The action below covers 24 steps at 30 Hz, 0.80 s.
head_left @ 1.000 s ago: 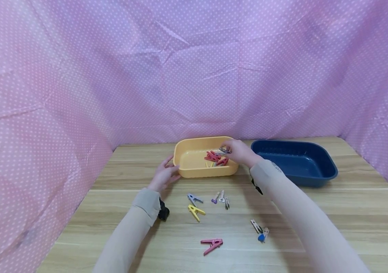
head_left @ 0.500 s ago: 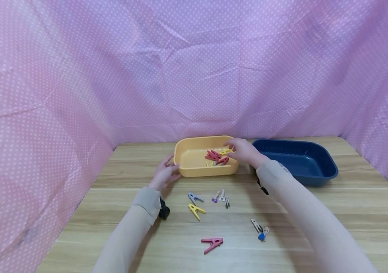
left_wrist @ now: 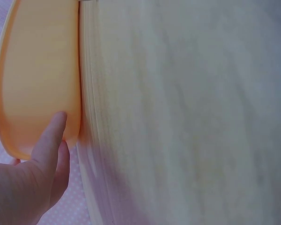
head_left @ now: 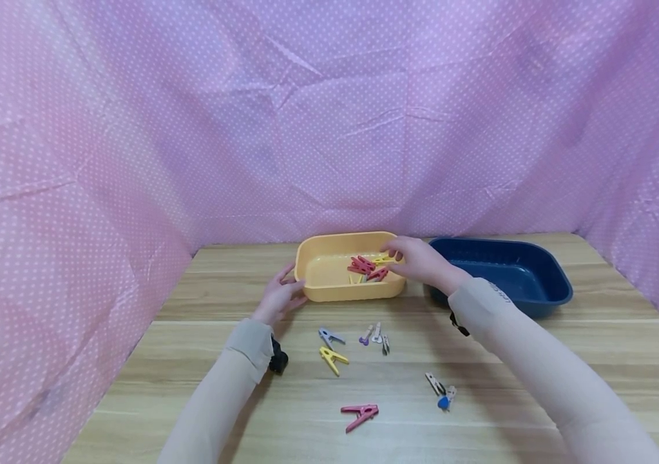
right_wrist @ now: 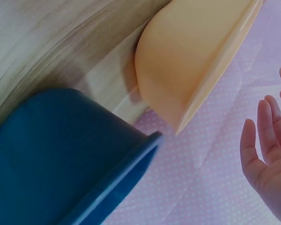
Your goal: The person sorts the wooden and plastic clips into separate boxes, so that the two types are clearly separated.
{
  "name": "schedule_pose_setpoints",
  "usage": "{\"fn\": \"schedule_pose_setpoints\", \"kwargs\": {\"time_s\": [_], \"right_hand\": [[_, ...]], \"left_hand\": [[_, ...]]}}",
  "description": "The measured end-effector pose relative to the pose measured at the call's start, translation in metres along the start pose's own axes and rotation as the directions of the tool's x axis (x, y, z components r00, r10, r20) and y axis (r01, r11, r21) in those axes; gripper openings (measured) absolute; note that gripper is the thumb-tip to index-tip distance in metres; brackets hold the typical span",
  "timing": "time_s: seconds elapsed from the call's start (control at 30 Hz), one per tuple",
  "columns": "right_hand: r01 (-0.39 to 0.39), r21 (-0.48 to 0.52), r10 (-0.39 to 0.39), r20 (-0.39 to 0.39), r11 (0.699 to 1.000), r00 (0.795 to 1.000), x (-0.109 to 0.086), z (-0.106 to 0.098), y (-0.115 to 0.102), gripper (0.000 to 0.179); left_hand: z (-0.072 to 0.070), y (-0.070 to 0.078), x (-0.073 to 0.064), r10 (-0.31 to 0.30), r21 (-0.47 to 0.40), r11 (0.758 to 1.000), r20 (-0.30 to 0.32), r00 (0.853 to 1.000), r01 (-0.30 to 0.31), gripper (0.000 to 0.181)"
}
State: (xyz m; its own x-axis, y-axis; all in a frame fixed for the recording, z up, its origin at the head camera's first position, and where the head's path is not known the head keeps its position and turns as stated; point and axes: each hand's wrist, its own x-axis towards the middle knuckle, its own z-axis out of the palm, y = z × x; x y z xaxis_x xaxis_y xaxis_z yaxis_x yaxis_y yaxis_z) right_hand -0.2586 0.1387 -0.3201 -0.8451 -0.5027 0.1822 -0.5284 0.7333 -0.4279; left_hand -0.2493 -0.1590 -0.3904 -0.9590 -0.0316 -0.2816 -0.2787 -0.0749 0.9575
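Observation:
My left hand [head_left: 276, 298] rests with extended fingers against the left end of a yellow-orange plastic basin [head_left: 358, 293]. In the left wrist view, a fingertip touches the basin's outer wall [left_wrist: 42, 70]. My right hand [head_left: 419, 261] is over the basin's right end, its fingers loosely bent and parted. The right wrist view shows nothing between those fingers [right_wrist: 263, 124]. Inside the basin lie several red clothespins [head_left: 362, 265] and a yellow clothespin [head_left: 383, 260], close beside the right fingertips.
A dark blue basin [head_left: 515, 274] stands to the right, close to the yellow one. Nearer on the wooden table are a grey-blue clothespin [head_left: 330, 336], a yellow one [head_left: 334, 359], a pink one [head_left: 361, 415], and several small clips [head_left: 377, 334]. Pink dotted cloth [head_left: 329, 161] hangs behind.
A second ago my right hand held a grey clip over the basin; now its fingers are loosened and the grey clip no longer shows. That hand shifted slightly right. My left hand stayed put.

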Motion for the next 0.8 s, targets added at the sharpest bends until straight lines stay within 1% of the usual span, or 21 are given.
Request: {"fn": "schedule_pose_setpoints", "kwargs": {"time_s": [0.27, 0.5, 0.67, 0.8], "right_hand": [[0.097, -0.007, -0.097, 0.004, 0.995, 0.995, -0.012, 0.004, -0.009, 0.035], [0.171, -0.006, -0.171, 0.001, 0.985, 0.985, -0.019, 0.011, -0.018, 0.03], [0.172, 0.024, -0.172, 0.017, 0.985, 0.985, -0.026, 0.015, -0.025, 0.03], [0.182, 0.018, -0.182, 0.031, 0.983, 0.983, -0.033, 0.018, -0.029, 0.032]], "left_hand": [[0.001, 0.001, -0.001, -0.002, -0.002, 1.0, -0.003, 1.0, 0.002, 0.064], [0.001, 0.0, -0.001, -0.003, -0.003, 1.0, 0.0, 1.0, 0.003, 0.064], [0.001, 0.001, 0.0, -0.006, 0.002, 1.0, 0.0, 1.0, 0.006, 0.063], [0.001, 0.001, 0.0, -0.002, 0.008, 1.0, 0.007, 1.0, 0.002, 0.063]]}}
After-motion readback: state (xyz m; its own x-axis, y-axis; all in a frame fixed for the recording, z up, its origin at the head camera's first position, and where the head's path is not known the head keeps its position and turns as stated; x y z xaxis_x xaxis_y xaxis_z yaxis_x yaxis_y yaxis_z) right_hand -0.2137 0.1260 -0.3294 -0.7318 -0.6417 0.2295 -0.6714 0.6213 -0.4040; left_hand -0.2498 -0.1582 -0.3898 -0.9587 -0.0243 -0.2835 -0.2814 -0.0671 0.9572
